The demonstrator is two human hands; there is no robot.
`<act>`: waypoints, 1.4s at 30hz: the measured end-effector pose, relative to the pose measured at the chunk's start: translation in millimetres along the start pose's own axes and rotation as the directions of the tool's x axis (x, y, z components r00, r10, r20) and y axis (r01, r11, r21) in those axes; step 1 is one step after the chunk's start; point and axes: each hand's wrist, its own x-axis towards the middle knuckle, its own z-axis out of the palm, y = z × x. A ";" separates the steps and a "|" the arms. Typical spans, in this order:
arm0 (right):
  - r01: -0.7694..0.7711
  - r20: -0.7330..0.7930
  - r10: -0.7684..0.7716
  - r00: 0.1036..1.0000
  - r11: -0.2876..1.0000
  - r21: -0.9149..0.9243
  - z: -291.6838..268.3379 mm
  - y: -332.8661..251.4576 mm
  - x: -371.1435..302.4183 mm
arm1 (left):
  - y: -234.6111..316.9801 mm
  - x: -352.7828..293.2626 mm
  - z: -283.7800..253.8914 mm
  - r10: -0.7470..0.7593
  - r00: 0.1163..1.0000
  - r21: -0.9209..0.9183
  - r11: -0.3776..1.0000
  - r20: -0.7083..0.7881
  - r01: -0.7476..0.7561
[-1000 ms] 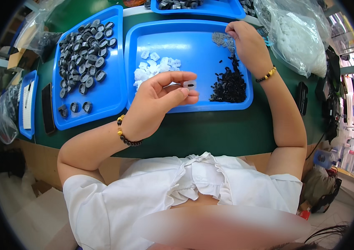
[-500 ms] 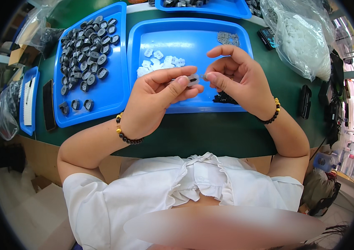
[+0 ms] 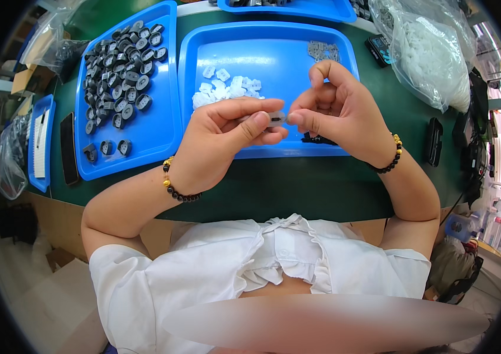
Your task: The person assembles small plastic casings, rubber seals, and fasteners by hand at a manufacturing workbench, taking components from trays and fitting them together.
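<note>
Left hand [image 3: 218, 141] pinches a small translucent piece [image 3: 276, 120] with a dark inset between thumb and fingers; piece sits above the near part of the blue tray [image 3: 250, 56]. Its dark inset runs roughly left–right, exposed end pointing right, toward the right hand [image 3: 351, 121]. Right thumb and index are drawn together just beside that end; cannot tell whether they grip anything or touch it. Left hand is nearer, being in contact.
</note>
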 end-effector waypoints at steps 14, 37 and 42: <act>0.116 -0.066 -0.125 0.990 0.986 -0.124 11.3 -3.8 -4.8 | -1.3 0.9 -1.9 0.039 0.999 0.053 0.998 0.020 -0.040; 0.191 -0.265 -0.232 0.936 0.966 -0.172 29.9 11.4 -6.0 | -5.1 0.5 0.0 -0.074 0.997 -0.082 0.994 -0.034 0.071; 0.197 -0.268 -0.248 0.931 0.959 -0.204 29.9 13.5 -5.2 | -5.4 1.9 1.5 -0.059 0.998 -0.130 0.990 -0.022 0.056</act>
